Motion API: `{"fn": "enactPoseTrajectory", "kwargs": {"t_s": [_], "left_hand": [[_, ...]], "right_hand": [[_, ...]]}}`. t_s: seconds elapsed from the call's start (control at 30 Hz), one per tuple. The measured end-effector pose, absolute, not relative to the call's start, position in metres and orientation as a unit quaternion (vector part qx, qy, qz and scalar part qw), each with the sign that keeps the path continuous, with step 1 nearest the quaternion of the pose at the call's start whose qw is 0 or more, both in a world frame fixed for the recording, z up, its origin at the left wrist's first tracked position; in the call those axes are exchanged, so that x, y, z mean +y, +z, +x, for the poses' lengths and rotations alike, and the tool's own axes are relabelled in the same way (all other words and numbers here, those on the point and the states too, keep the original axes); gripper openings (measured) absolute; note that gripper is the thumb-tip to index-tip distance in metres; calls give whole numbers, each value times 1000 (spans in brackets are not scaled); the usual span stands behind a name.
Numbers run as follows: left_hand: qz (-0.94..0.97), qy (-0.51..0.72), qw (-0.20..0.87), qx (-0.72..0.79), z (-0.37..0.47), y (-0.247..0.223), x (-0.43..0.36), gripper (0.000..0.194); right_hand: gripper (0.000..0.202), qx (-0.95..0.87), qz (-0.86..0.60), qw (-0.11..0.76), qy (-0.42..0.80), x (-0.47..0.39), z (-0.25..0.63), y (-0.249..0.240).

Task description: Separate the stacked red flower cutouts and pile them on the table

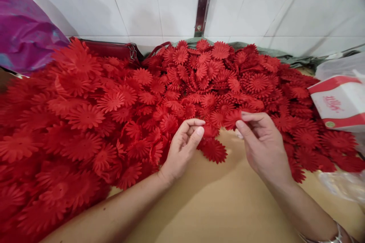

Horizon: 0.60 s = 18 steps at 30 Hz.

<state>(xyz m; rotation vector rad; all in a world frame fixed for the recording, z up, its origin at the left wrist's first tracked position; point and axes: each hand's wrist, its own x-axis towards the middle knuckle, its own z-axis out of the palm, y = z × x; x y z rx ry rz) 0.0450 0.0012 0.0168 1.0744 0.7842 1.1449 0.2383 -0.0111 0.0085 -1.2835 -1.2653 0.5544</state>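
Note:
My right hand point(264, 146) pinches a red artificial flower layer point(232, 120) by its edge between thumb and forefinger. My left hand point(184, 148) faces it from the left, with its fingers curled and the thumb close to the forefinger. Whether anything thin sits between those tips I cannot make out. Just beyond both hands spreads a big heap of red flower layers point(172, 123), each with a ring of narrow petals. One darker red flower layer point(213, 150) lies on the tabletop point(205, 201) between my hands.
A dark red handbag point(110, 50) lies behind the heap against the white tiled wall point(171, 3). Purple plastic point(25, 26) bulges in from the left. On the right are a white and red box point(339, 100) and clear plastic point(342, 186). A metal strip point(203, 3) runs up the wall.

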Motion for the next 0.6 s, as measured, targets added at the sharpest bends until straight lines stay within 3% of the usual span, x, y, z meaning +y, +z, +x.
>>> {"fn": "enactPoseTrajectory", "kwargs": {"t_s": [0.33,0.6], "left_hand": [[402,535,670,321,48,5,9,33],[377,537,674,339,48,6,8,34]], "right_hand": [[34,-484,-529,624,309,-6,237,11],[33,-468,-517,623,354,-6,235,14]]}}
